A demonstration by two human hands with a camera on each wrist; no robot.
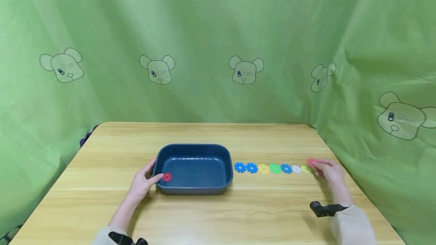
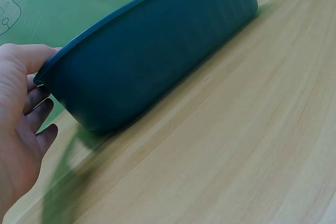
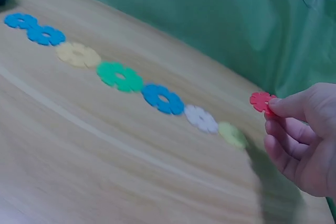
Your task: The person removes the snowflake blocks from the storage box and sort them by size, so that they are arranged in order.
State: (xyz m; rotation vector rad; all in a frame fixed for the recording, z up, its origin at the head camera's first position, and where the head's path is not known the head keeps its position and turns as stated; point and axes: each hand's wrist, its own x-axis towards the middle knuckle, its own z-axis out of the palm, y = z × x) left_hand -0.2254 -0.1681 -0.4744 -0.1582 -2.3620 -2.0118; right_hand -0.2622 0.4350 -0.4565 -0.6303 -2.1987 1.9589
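A dark blue plastic bin [image 1: 194, 191] stands on the wooden table, left of a row of flower-shaped plastic discs. My left hand [image 1: 140, 184] grips its left rim, thumb over the edge and fingers outside. Close to that thumb's tip, a red flower disc [image 1: 167, 177] shows inside the bin. Between thumb and fingers, my right hand [image 3: 304, 135] pinches another red flower disc [image 3: 261, 102], held above the table at the row's right end. Nearest beneath it lies a yellow-green disc [image 3: 232, 135], then a white disc [image 3: 200, 118] and a blue disc [image 3: 163, 98].
Farther left in the row come a green disc [image 1: 275, 168], a yellow disc [image 1: 263, 168] and two blue discs [image 1: 251, 168] beside the bin. Green curtain [image 1: 204, 97] with bear outlines hangs behind the table [image 1: 259, 214] and along its right side.
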